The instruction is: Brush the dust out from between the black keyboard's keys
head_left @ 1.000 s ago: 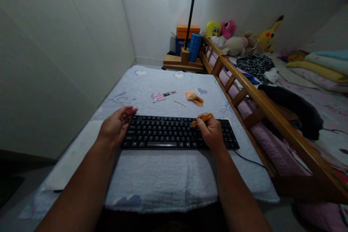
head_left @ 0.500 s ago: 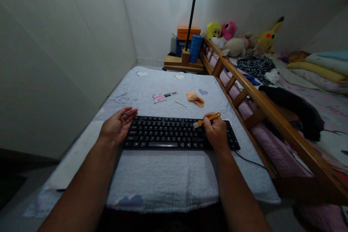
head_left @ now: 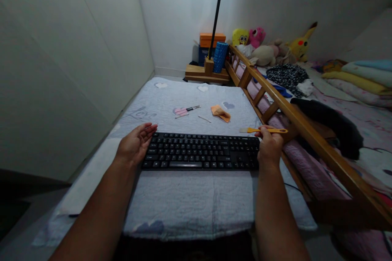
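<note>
A black keyboard (head_left: 196, 151) lies across the light quilted cover before me, its keys facing up. My left hand (head_left: 134, 144) rests along its left end, palm turned inward and fingers loosely stretched; the thumb does not show clearly. At the right end, my right hand (head_left: 270, 144) pinches a small brush with an orange handle (head_left: 278, 131) and pale bristles pointing left. The bristles hover over or just behind the keyboard's far right edge; contact cannot be made out. Beyond the keyboard are an orange cloth (head_left: 220, 113), a thin dark-gripped tool (head_left: 192, 108) and cotton swabs (head_left: 204, 119).
A wooden bed rail (head_left: 275, 98) runs along the right side, with bedding and plush toys behind it. At the far end stand a wooden lamp base (head_left: 205, 74) and a blue roller (head_left: 219, 57). The keyboard's cable (head_left: 292, 186) trails right.
My right hand has moved right with the brush, from above the keys to the keyboard's right end. The brush now lies more level. My left hand stays at the left end.
</note>
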Demonstrator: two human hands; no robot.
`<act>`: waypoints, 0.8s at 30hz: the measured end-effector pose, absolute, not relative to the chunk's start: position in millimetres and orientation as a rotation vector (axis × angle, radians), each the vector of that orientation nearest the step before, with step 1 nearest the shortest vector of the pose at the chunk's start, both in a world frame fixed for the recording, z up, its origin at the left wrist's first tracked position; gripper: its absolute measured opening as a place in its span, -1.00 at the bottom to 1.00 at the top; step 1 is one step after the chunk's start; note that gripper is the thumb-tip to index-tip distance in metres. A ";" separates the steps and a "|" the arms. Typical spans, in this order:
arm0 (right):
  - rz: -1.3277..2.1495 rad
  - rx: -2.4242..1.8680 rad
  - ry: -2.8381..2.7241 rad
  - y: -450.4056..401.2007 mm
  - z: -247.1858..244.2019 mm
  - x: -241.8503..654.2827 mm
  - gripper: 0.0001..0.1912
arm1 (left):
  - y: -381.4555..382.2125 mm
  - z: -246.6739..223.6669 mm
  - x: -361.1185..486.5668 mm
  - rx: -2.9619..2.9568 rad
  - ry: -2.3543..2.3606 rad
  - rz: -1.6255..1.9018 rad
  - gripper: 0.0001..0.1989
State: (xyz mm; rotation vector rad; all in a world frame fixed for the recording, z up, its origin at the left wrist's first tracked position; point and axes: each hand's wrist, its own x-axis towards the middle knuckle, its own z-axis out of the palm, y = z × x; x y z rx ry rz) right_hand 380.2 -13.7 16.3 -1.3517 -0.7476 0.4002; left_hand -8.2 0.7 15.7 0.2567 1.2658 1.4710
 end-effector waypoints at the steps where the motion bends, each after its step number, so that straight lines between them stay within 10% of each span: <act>1: 0.411 -1.363 -0.723 -13.3 16.6 385.5 -0.83 | 0.7 15.5 -8.4 0.256 1.267 1.470 -0.88; 24: 0.839 -1.334 -0.446 -18.2 12.2 424.0 -0.70 | -0.1 19.4 -11.7 0.314 1.191 1.510 -0.85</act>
